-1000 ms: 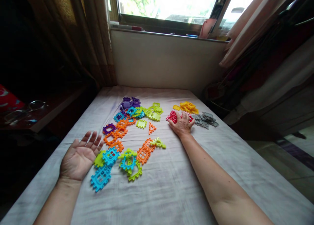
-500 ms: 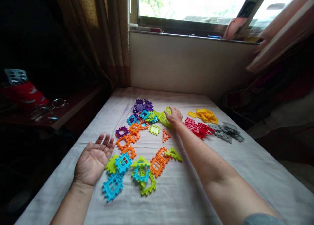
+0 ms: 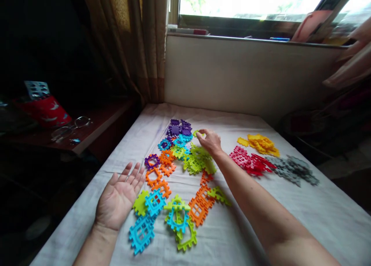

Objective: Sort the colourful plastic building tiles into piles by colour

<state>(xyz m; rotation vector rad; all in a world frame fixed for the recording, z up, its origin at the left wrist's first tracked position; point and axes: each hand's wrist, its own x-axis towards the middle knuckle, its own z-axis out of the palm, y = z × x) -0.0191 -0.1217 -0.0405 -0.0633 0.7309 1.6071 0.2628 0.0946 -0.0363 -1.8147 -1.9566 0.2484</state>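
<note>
My right hand (image 3: 211,140) reaches over the far middle of the bed, fingers bent round a lime green interlocking tile (image 3: 195,133) that is mostly hidden. Just below it lies a pile of lime green tiles (image 3: 193,164). My left hand (image 3: 120,198) is palm up with its fingers stretched, holding nothing. Beside it are a blue window tile (image 3: 142,233), a green tile (image 3: 140,202) and orange frame tiles (image 3: 153,176). Purple tiles (image 3: 175,130) lie at the back. Orange window tiles (image 3: 198,210) and a blue frame tile (image 3: 177,220) sit nearer the front.
Right of my right arm are piles of yellow (image 3: 262,144), red (image 3: 251,162) and grey tiles (image 3: 294,169). A white sheet (image 3: 226,121) covers the surface. To the left, a dark table holds eyeglasses (image 3: 82,121) and a red pouch (image 3: 50,111). A wall and window rise behind.
The lime green pile has come nearer, covering a spot beside the orange triangle. My right hand is now beyond that pile. The view has turned slightly left; my left hand keeps its open pose.
</note>
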